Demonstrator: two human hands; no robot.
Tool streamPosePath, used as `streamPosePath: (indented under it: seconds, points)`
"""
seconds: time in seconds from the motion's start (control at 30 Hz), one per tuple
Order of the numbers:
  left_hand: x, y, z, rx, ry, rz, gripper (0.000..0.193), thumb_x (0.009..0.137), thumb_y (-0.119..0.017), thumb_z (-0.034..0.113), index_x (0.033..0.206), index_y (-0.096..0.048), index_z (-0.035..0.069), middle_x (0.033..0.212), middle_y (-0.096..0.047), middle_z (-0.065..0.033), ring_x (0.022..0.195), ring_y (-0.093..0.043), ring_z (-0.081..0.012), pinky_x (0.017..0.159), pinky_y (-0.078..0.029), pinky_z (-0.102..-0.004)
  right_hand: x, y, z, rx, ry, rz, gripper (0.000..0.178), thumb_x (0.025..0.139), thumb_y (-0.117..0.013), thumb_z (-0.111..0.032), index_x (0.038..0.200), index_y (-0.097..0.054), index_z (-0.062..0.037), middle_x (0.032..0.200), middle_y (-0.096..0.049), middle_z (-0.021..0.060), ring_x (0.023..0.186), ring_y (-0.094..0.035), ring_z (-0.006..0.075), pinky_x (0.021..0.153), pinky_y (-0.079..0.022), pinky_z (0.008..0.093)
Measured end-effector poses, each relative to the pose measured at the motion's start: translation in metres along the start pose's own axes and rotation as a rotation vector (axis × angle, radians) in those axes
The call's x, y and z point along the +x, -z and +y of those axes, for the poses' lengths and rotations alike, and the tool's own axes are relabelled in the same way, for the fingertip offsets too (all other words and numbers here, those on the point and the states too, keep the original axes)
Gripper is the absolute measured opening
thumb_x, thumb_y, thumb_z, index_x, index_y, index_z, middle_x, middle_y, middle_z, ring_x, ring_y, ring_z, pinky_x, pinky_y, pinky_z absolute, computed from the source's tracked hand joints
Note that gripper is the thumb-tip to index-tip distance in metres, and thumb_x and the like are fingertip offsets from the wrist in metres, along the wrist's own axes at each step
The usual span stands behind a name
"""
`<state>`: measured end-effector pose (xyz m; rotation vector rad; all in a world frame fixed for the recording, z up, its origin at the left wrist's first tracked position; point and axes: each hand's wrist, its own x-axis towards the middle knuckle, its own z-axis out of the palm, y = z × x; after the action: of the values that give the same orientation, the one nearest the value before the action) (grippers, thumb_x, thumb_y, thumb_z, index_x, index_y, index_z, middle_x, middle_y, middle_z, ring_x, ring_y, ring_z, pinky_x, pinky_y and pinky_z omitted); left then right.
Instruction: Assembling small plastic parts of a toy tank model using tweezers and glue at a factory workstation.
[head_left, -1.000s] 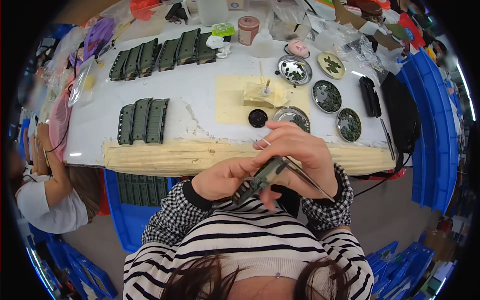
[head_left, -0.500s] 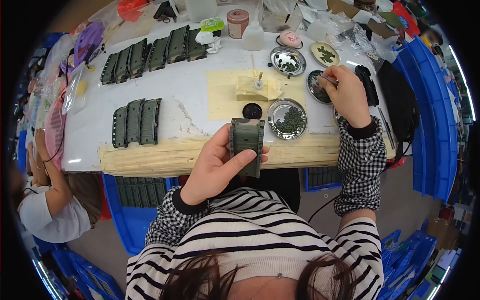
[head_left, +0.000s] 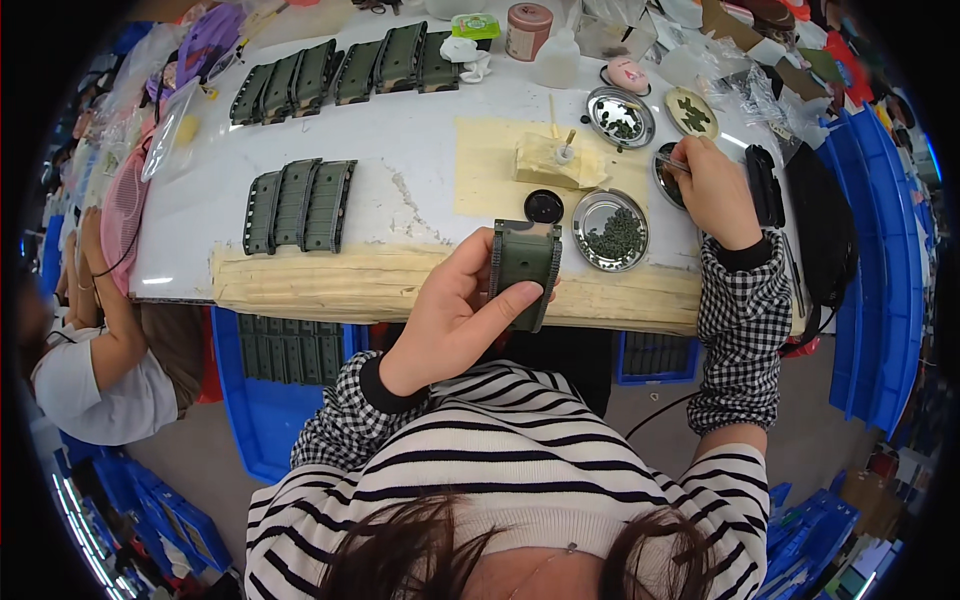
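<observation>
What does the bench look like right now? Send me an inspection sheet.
Surface: white table, worn patch, pale padded front edge.
Job's things: green ridged part in left hand; right hand holds tweezers over a metal dish.
Clutter: rows of green parts, dish of small green bits, jar, bottle.
Grippers: both hands closed on things.
Cables: black cable below the table.
Surroundings: blue bins; another person at left.
</observation>
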<state>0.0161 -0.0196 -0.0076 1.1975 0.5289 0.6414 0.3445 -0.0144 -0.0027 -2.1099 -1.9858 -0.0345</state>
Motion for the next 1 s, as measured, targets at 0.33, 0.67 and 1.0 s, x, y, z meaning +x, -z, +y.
streamPosePath:
  seconds: [0.33, 0.67, 1.0]
  points:
    - [-0.001, 0.002, 0.0, 0.019, 0.018, 0.018, 0.039, 0.095, -0.053, 0.001, 0.132, -0.04, -0.001, 0.111, -0.064, -0.0143, 0.102, -0.063, -0.0182, 0.09, -0.051, -0.032, -0.004, 0.024, -0.01, 0.291, -0.033, 0.131, 0.013, 0.084, -0.06, -0.002, 0.096, -0.059, -0.0014, 0.077, -0.063, 0.0184, 0.066, -0.061, 0.033, 0.06, -0.046, 0.0359]
    - [-0.001, 0.002, -0.003, 0.058, -0.02, 0.002, 0.038, 0.094, -0.053, -0.002, 0.13, -0.041, -0.002, 0.112, -0.064, -0.0147, 0.107, -0.062, -0.0196, 0.095, -0.049, -0.0326, -0.049, 0.053, -0.091, 0.564, 0.015, 0.314, 0.016, 0.081, -0.068, 0.004, 0.095, -0.07, -0.0021, 0.079, -0.069, 0.003, 0.05, -0.04, 0.0034, 0.045, -0.03, 0.0198]
    - [-0.003, -0.001, -0.001, 0.11, -0.035, -0.003, 0.036, 0.094, -0.053, -0.002, 0.128, -0.042, -0.003, 0.115, -0.061, -0.0124, 0.108, -0.062, -0.0187, 0.095, -0.049, -0.0317, -0.058, 0.029, -0.136, 0.863, 0.142, 0.255, 0.022, 0.075, -0.071, 0.009, 0.094, -0.066, -0.0003, 0.085, -0.064, 0.0088, 0.065, -0.057, 0.0159, 0.057, -0.045, 0.0252]
